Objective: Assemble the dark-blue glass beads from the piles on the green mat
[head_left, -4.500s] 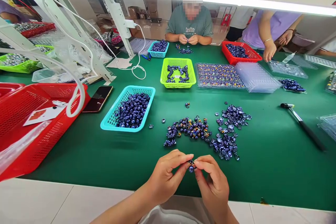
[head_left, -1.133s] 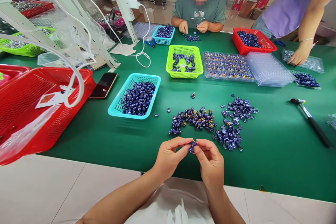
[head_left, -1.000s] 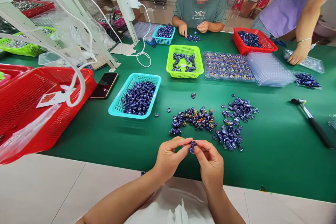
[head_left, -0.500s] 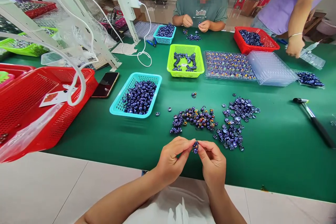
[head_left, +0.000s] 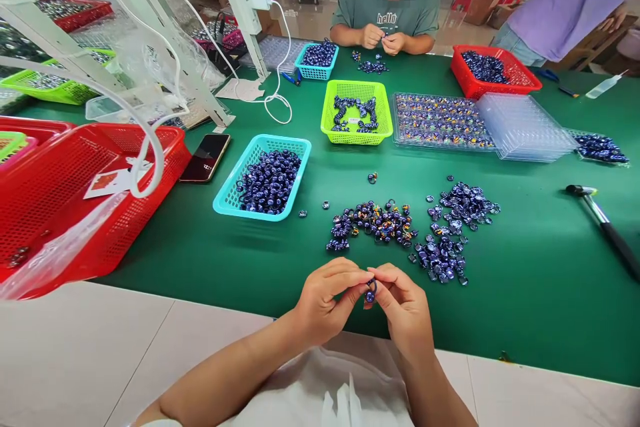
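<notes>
Between the fingertips of both hands is a dark blue, shiny ring (head_left: 371, 295) with a rounded top hanging lowest. My left hand (head_left: 327, 300) pinches it from the left, and my right hand (head_left: 404, 303) pinches it from the right. Just beyond my fingers lies a pile of dark rings (head_left: 385, 221), many with orange and yellow patterned tops. To its right are loose dark blue caps (head_left: 443, 257), spread in two heaps. A single ring (head_left: 373, 177) lies apart, farther back.
A blue basket (head_left: 220, 203) of dark rings stands at left, near a phone (head_left: 205, 157) and a red basket (head_left: 165, 153). Farther back are a green basket (head_left: 327, 103), a filled clear tray (head_left: 440, 121) and stacked trays (head_left: 527, 127). A hammer (head_left: 607, 223) lies right. Another person sits opposite.
The ring has turned slightly between my fingers, its top now hanging lower. Opposite, the seated person's hands have come together. The standing person's hand and the clear packet it held have left the table.
</notes>
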A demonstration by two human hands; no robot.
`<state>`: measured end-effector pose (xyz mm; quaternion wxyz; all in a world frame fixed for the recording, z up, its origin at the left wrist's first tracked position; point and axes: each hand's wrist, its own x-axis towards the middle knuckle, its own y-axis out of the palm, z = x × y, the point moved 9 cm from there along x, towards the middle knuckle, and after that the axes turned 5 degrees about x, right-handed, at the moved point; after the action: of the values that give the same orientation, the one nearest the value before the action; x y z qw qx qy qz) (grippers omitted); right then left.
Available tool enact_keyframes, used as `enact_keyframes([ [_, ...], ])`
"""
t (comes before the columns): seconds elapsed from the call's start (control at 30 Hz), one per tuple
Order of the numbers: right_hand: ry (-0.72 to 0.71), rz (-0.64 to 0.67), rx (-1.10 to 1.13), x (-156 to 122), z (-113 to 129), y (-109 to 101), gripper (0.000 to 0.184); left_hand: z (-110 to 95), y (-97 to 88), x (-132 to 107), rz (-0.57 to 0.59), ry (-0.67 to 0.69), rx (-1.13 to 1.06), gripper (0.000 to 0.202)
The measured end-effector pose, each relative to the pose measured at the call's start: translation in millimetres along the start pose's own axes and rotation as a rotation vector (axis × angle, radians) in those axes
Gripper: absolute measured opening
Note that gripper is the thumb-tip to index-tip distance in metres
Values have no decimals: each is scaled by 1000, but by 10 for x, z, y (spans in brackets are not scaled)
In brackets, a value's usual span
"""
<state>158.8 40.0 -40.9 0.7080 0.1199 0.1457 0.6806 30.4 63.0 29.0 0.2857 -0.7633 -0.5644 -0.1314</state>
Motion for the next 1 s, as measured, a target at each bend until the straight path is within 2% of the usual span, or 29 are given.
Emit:
enact_keyframes([
  [0.07,-13,1,-54,-1,20,-12,12,30,2,-10,9,-34,-24,29],
  [0.13,-64,6,-166,-13,75,-29,13,129,30,-32,37,-147,-104,24],
  [0.23,-195,7,-394,-53,193,-37,17,430,141,-153,72,-511,-359,12],
  [0.33,-286,-22,-546,-92,258,-31,22,639,303,-331,32,-839,-705,16],
  [0.47,-302,27,-573,-109,239,48,29,661,493,-422,13,-1013,-1025,26],
  [0.6,-314,97,-576,-117,249,112,28,646,544,-444,77,-1069,-1085,35],
  [0.7,-371,126,-654,-127,304,123,28,683,445,-432,146,-1042,-913,36],
  [0.8,-444,133,-771,-140,353,124,27,663,242,-329,158,-885,-631,33],
  [0.87,-476,147,-841,-145,353,139,25,563,176,-248,205,-749,-461,45],
  [0.93,-507,179,-887,-154,339,176,22,454,207,-208,302,-646,-318,57],
  [1.0,-563,193,-919,-175,344,212,18,392,277,-208,385,-601,-231,54],
])
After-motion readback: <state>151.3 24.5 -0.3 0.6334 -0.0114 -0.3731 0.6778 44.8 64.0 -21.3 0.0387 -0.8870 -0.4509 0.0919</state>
